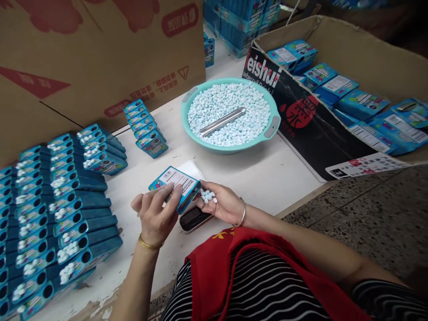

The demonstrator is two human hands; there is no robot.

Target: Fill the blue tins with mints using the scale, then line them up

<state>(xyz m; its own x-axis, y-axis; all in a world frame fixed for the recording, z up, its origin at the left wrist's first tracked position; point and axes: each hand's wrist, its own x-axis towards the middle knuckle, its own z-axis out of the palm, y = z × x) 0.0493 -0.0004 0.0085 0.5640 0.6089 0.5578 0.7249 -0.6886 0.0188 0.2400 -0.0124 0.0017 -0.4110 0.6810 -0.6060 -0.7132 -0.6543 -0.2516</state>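
My left hand is closed around a small blue tin box, tilting it toward my right hand. My right hand lies palm up and cupped, holding a little heap of pale blue candies right at the box's open end. Both hands hover over a small digital scale on the white table. Behind them stands a teal bowl full of the same candies, with a metal scoop lying on top.
Rows of open filled blue tins cover the table's left side, and a short stack stands by a large cardboard carton. On the right, an open carton holds loose blue boxes. Beyond the table edge lies speckled floor.
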